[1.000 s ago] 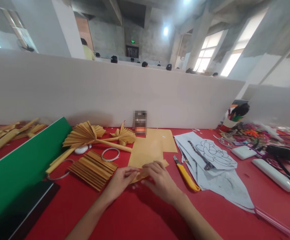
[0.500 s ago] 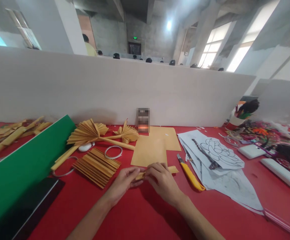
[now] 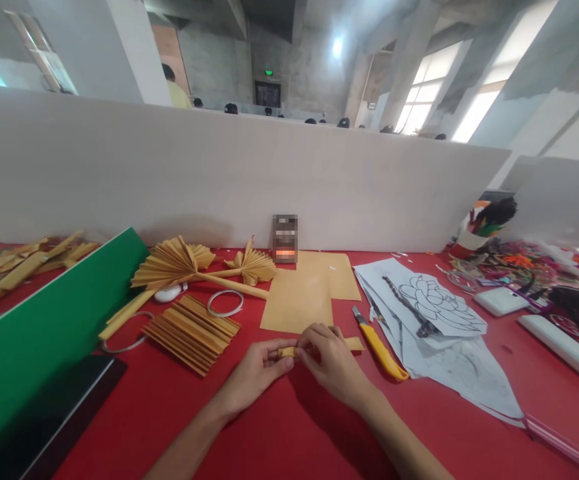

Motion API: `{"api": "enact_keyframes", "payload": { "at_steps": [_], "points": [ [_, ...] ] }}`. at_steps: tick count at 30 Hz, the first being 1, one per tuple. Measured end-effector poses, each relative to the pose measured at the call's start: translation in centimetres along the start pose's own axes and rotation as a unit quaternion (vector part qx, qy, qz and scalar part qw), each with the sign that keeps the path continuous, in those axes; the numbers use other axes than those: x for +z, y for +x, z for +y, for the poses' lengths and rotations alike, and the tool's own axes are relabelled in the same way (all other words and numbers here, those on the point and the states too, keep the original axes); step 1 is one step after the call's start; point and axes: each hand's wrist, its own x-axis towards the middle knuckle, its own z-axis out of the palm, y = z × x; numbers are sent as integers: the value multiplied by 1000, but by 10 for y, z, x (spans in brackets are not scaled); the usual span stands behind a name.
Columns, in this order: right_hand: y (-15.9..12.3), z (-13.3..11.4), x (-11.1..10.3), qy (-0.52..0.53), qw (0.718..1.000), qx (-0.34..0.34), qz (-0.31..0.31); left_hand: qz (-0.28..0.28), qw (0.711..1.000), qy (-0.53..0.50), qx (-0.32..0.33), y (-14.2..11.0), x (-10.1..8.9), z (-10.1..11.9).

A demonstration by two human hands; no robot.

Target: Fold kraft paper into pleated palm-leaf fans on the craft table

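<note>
A narrow strip of tan paper [image 3: 286, 351], seemingly folded, is pinched between my hands low in the middle of the view. My left hand [image 3: 260, 371] grips its left end with thumb and fingers. Farther along, my right hand [image 3: 325, 355] closes on the strip and covers its middle, and the right end sticks out beyond the knuckles. Just behind my hands lie flat tan paper sheets [image 3: 296, 303]. To the left rests a pleated piece of brown paper [image 3: 192, 335]. A yellow utility knife [image 3: 382, 350] lies right of my right hand.
Fan-shaped folded paper pieces [image 3: 172, 267], a wire ring [image 3: 225, 303] and a green board [image 3: 69, 320] are on the left. Drawing sheets [image 3: 434, 313] lie right, beside white devices [image 3: 562, 347] and a brush cup [image 3: 472, 237]. A white partition [image 3: 229, 173] stands behind; a blurred-out upright object [image 3: 285, 239] leans there.
The strip has straightened between my hands and its right end now shows past my right hand. My fingers have shifted slightly right along it. The camera view has turned a little.
</note>
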Motion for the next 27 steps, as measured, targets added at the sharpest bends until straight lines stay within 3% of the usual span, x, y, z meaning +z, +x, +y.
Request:
{"api": "enact_keyframes", "payload": {
  "at_steps": [22, 27],
  "points": [
    [4, 3, -1, 23, 1000, 13, -3, 11, 999, -27, -25, 4, 0, -5],
    [8, 9, -7, 15, 1000, -2, -27, 20, 999, -12, -33, 2, -3, -3]
  ]
}}
